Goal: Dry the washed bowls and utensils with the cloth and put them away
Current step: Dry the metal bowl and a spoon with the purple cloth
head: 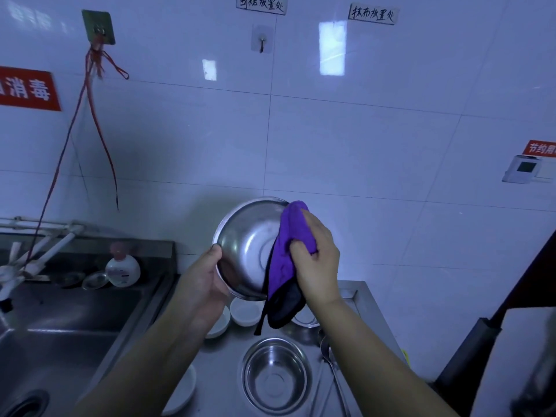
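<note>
- The left hand [200,284] holds a steel bowl [246,251] up over the counter, tilted so its hollow faces the camera; the thumb curls over the near left rim and the other fingers are hidden behind the bowl.
- The right hand [316,260] presses a purple cloth [288,245] against the right rim of that bowl; its fingers are curled and bunched into the cloth, the thumb pinching a fold. The cloth's dark underside and trim hang below the bowl.
- The steel counter [222,365] lies below the hands, with a raised lip at its far right edge.
- On the counter a second steel bowl [275,377] sits upright, near the middle.
- White bowls stand on the counter: one small [245,313] just under the held bowl, one [221,325] partly hidden by the left wrist, another [182,392] at the near left beneath the forearm.
- Long metal ladles or spoons [331,365] lie to the right of the upright steel bowl; which they are I cannot tell.
- A steel sink [60,326] fills the left, with a drain at the near left corner.
- At the far edge of the sink stand a white bottle with a pink cap [122,267] and a small metal dish [95,279].
- The wall [361,145] is white tile, with two hooks, red cords [99,94] hanging from the left one, red signs at left and right, and two handwritten labels at the top.
</note>
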The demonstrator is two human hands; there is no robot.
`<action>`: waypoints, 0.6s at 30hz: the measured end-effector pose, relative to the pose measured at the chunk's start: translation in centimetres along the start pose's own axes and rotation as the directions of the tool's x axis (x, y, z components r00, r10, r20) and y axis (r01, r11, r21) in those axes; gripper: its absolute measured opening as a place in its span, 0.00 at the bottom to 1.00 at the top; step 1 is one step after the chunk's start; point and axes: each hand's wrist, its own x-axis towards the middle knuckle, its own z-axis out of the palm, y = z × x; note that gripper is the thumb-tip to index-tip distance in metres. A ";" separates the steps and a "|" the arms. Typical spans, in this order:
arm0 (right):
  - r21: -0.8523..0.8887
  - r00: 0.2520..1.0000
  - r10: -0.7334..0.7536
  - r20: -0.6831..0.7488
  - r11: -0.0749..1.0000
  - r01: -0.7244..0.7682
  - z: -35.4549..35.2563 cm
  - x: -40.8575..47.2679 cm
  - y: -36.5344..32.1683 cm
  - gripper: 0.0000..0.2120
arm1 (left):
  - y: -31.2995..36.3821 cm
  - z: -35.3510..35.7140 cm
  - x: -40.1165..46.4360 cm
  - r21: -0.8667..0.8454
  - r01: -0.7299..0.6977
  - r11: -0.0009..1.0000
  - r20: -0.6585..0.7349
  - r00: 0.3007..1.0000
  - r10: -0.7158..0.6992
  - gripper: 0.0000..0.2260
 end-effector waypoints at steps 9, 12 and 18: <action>-0.265 0.975 -0.212 0.073 0.938 0.224 1.5 -1.4 -1.4 0.27 | 0.0 1.0 0.4 -0.182 0.098 0.978 -0.066 0.992 -0.111 0.17; -0.474 0.904 -0.377 0.203 0.770 0.427 2.2 -2.2 -1.0 0.27 | 0.1 1.4 0.5 -0.239 0.114 0.964 -0.080 0.988 -0.136 0.17; -0.409 0.620 -0.654 0.432 0.471 0.782 1.2 -3.4 2.0 0.23 | 0.7 1.0 0.8 -0.305 0.257 0.917 -0.097 0.949 -0.299 0.20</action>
